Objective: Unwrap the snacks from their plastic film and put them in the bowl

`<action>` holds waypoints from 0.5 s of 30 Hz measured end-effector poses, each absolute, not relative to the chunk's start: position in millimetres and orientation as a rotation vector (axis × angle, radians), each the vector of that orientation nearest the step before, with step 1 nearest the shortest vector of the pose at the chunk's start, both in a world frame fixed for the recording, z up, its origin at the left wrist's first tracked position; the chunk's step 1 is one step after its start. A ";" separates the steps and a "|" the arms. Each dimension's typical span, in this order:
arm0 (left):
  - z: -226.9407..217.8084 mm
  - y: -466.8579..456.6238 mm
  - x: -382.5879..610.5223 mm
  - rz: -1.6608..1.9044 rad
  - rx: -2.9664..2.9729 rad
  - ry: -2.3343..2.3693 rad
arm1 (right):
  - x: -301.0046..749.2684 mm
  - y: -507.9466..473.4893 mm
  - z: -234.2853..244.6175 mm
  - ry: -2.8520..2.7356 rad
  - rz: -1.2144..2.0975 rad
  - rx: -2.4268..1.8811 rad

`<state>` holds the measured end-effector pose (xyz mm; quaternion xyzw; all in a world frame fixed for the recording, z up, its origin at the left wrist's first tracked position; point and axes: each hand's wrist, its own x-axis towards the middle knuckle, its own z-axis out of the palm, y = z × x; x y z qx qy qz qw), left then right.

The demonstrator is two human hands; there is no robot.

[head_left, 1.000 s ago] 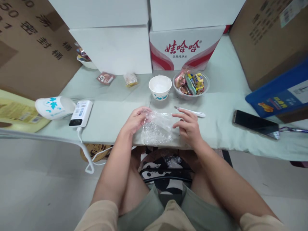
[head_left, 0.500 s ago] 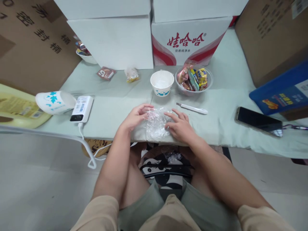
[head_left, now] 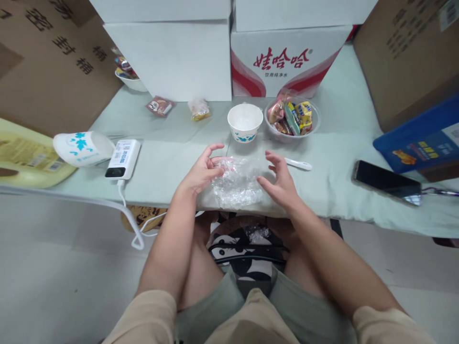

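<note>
Crumpled clear plastic wrap [head_left: 238, 184] lies at the table's front edge, between my hands. At its left side is my left hand [head_left: 204, 169], fingers apart, the thumb against the wrap. My right hand [head_left: 278, 181] is spread open at the wrap's right side, with nothing in its fingers. It partly covers a white utility knife [head_left: 299, 164], whose blade end is hidden. Just beyond the wrap stands a white paper bowl [head_left: 245, 124] with blue leaves. Beside that bowl is a clear plastic bowl [head_left: 317, 125] of wrapped snacks.
Two small snack packets, one brown [head_left: 160, 106] and one clear and yellow [head_left: 199, 110], lie toward the back. A power bank [head_left: 124, 160] and tipped paper bowl [head_left: 84, 149] are at left, a phone [head_left: 386, 181] at right. White cartons [head_left: 172, 62] wall off the back.
My right hand has moved right and opened off the wrap, now covering part of the knife. My left hand's fingers have spread and lifted slightly. The wrap looks more spread out.
</note>
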<state>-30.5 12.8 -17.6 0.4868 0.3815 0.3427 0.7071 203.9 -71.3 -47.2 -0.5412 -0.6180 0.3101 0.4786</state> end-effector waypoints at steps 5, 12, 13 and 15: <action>-8.2 8.4 -34.5 0.755 1.011 0.716 | 193.7 -61.2 -44.1 -1.121 1.384 -1.220; -22.5 7.5 -17.1 0.699 0.750 0.706 | 190.4 -56.9 -35.7 -0.967 1.241 -1.241; -24.7 8.2 -13.8 0.695 0.747 0.743 | 192.0 -56.2 -35.5 -0.967 1.224 -1.235; -26.6 9.6 -9.0 0.710 0.776 0.820 | 194.9 -55.6 -35.7 -0.954 1.218 -1.212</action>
